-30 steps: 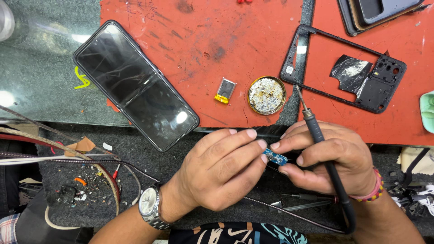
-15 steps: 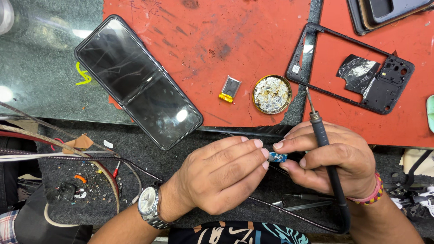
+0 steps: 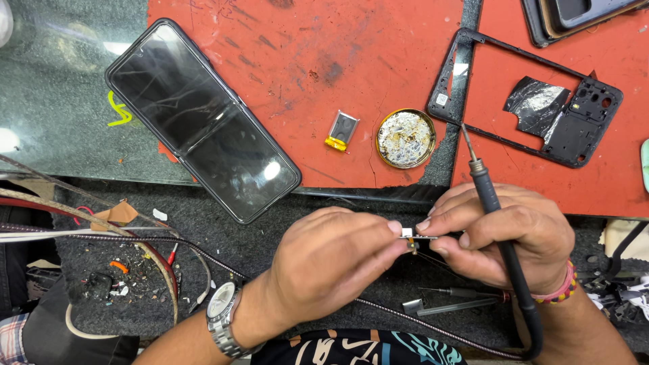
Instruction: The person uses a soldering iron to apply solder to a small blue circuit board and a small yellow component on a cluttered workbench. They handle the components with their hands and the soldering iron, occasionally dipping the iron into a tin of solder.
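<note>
My left hand (image 3: 331,263) and my right hand (image 3: 503,233) meet near the bench's front edge, both pinching a tiny circuit part (image 3: 414,236) between fingertips. A black soldering iron (image 3: 497,223) rests across my right hand, tip pointing up toward a round brass tin (image 3: 405,138) of whitish residue. A steel wristwatch (image 3: 223,318) is on my left wrist. Thin wires trail down from the small part.
An unfolded flip phone (image 3: 203,118) lies screen up at the left on a red mat (image 3: 304,54). A small yellow-edged metal part (image 3: 342,130) sits beside the tin. A black phone frame (image 3: 534,101) lies at the right. Cables (image 3: 101,230) and tweezers (image 3: 453,304) lie on the dark lower ledge.
The small part between my fingers has turned from showing a blue face to showing its thin edge. Both hands shifted slightly; the view moved a little.
</note>
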`<state>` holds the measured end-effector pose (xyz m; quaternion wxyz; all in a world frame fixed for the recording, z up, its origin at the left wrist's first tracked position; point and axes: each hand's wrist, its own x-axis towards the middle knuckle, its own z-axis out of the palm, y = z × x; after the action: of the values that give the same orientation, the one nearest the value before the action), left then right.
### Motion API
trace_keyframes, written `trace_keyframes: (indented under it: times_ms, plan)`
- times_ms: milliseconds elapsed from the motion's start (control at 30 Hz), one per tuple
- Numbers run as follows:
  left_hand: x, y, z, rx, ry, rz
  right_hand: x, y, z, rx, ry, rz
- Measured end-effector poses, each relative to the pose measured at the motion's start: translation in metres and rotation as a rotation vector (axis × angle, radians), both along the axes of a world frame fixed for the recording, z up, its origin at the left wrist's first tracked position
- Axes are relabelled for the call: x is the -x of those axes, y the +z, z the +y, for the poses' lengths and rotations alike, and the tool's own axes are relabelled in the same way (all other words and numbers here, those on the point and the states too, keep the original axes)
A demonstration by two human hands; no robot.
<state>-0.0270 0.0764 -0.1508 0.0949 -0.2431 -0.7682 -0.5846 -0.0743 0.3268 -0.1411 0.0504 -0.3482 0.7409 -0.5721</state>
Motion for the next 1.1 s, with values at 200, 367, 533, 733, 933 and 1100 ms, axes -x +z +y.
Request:
trace_keyframes:
  times_ms: [200,367,533,733,933,1100]
  plan:
    - [-0.014,0.004,0.012,-0.252,0.055,-0.518,-0.006,-0.006,0.007,0.03,-0.023,-0.065]
    - [-0.014,0.008,0.016,-0.328,0.057,-0.657,-0.008,-0.008,0.009,0.059,-0.032,-0.099]
    - [-0.013,0.009,0.017,-0.324,0.049,-0.656,-0.008,-0.008,0.009,0.065,-0.03,-0.115]
    - [-0.011,0.011,0.015,-0.26,0.041,-0.67,-0.007,-0.007,0.008,0.064,-0.031,-0.118]
    - [-0.009,0.014,0.012,-0.234,0.01,-0.725,-0.008,-0.009,0.01,0.087,-0.034,-0.119]
    - [-0.003,0.018,-0.001,0.039,0.071,-0.135,-0.011,-0.015,0.011,0.131,-0.058,-0.114]
